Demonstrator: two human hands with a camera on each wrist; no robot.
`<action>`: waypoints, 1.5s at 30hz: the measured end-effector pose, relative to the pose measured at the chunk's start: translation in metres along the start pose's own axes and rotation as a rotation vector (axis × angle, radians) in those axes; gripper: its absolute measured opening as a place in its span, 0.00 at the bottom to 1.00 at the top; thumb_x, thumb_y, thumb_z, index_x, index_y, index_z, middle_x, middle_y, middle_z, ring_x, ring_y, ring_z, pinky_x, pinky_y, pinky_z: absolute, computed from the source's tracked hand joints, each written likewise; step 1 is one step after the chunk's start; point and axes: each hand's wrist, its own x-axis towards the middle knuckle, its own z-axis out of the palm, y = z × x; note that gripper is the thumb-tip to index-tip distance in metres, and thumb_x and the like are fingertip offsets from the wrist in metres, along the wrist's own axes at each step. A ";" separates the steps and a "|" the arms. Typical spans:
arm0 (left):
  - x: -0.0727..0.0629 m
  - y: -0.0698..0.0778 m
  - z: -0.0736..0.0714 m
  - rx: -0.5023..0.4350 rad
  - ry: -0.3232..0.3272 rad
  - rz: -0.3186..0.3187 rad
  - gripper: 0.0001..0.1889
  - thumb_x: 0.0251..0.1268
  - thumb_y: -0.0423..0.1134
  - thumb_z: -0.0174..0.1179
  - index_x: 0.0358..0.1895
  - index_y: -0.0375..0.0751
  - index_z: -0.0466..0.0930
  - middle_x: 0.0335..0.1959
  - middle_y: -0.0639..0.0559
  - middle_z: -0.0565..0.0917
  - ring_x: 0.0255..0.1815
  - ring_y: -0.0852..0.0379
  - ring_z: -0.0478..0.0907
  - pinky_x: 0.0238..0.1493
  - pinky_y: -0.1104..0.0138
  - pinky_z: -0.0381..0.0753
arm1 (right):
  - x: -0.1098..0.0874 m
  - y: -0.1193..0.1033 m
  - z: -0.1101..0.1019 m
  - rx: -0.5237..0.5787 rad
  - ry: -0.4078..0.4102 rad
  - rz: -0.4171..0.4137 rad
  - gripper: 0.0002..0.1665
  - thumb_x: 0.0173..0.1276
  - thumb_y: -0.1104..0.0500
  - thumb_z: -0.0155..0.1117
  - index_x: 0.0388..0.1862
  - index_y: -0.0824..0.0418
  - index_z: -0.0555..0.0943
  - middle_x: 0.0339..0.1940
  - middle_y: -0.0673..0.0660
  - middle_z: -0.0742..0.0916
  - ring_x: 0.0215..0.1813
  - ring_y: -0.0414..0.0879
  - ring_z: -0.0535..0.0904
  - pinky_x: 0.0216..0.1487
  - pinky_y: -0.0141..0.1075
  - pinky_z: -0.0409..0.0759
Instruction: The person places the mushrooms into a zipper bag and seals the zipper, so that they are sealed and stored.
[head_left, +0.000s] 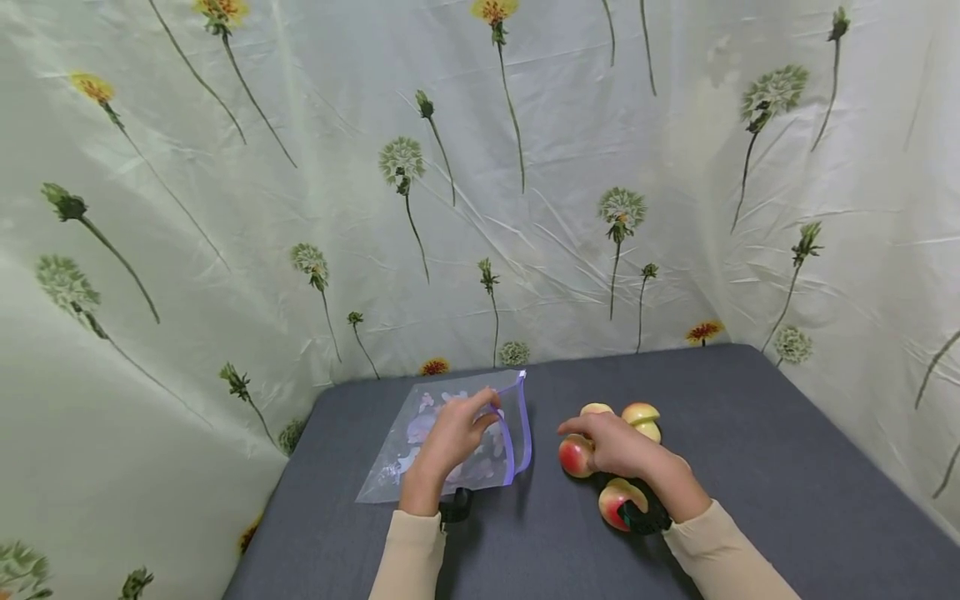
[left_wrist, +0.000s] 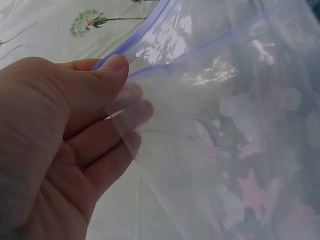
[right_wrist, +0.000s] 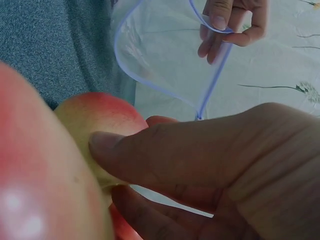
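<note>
My left hand (head_left: pixel 453 433) pinches the rim of a clear zip bag (left_wrist: pixel 180 145) between thumb and fingers. Purple edging (right_wrist: pixel 122 55) runs around the bag's mouth, which gapes toward the right; pink and white shapes are printed on its side. To the right, my right hand (head_left: pixel 618 446) grips a red-and-yellow peach (right_wrist: pixel 95 112), with the thumb on its near side and a fingertip showing behind. Another peach (head_left: pixel 617 502) lies close to the right wrist, partly hidden by the black wrist strap. Beyond the hand are more peaches (head_left: pixel 640 414), overlapping and partly covered.
A dark grey table (head_left: pixel 750 467) carries everything. Behind and at both sides hangs a pale curtain (head_left: pixel 555 250) printed with dandelions. The bag's slider (head_left: pixel 522 374) sits at the far corner of its mouth.
</note>
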 end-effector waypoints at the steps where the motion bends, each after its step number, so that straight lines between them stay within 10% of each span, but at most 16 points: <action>1: 0.000 0.000 0.000 0.001 0.004 0.002 0.07 0.68 0.32 0.66 0.45 0.44 0.81 0.37 0.55 0.87 0.33 0.63 0.80 0.36 0.65 0.81 | 0.000 0.000 0.001 -0.014 0.001 -0.009 0.35 0.46 0.79 0.63 0.56 0.61 0.84 0.44 0.55 0.85 0.37 0.43 0.75 0.36 0.34 0.74; 11: 0.001 0.001 0.001 0.044 0.021 -0.013 0.07 0.67 0.33 0.67 0.45 0.45 0.81 0.37 0.57 0.87 0.31 0.64 0.79 0.34 0.66 0.79 | 0.002 -0.002 0.004 -0.091 0.002 -0.022 0.38 0.42 0.80 0.63 0.57 0.62 0.83 0.45 0.55 0.87 0.26 0.38 0.64 0.23 0.32 0.58; 19: -0.001 0.002 0.000 0.060 0.023 -0.020 0.07 0.67 0.33 0.67 0.44 0.46 0.80 0.35 0.58 0.86 0.29 0.64 0.77 0.33 0.66 0.78 | 0.005 -0.005 0.008 -0.132 0.016 -0.023 0.34 0.46 0.71 0.74 0.57 0.62 0.84 0.47 0.55 0.88 0.32 0.41 0.78 0.31 0.36 0.75; 29: 0.000 0.003 -0.001 0.102 -0.031 -0.008 0.06 0.68 0.33 0.66 0.42 0.46 0.78 0.33 0.60 0.84 0.27 0.63 0.74 0.31 0.68 0.76 | 0.004 -0.007 0.011 -0.133 -0.013 0.029 0.39 0.35 0.71 0.77 0.54 0.60 0.84 0.41 0.51 0.87 0.28 0.39 0.69 0.27 0.34 0.71; 45: -0.001 0.006 -0.002 0.125 -0.016 -0.005 0.06 0.68 0.34 0.66 0.42 0.46 0.79 0.31 0.59 0.85 0.23 0.63 0.71 0.28 0.69 0.72 | 0.002 -0.006 0.015 -0.179 0.054 -0.090 0.30 0.45 0.76 0.69 0.50 0.61 0.85 0.40 0.51 0.88 0.32 0.39 0.77 0.34 0.38 0.78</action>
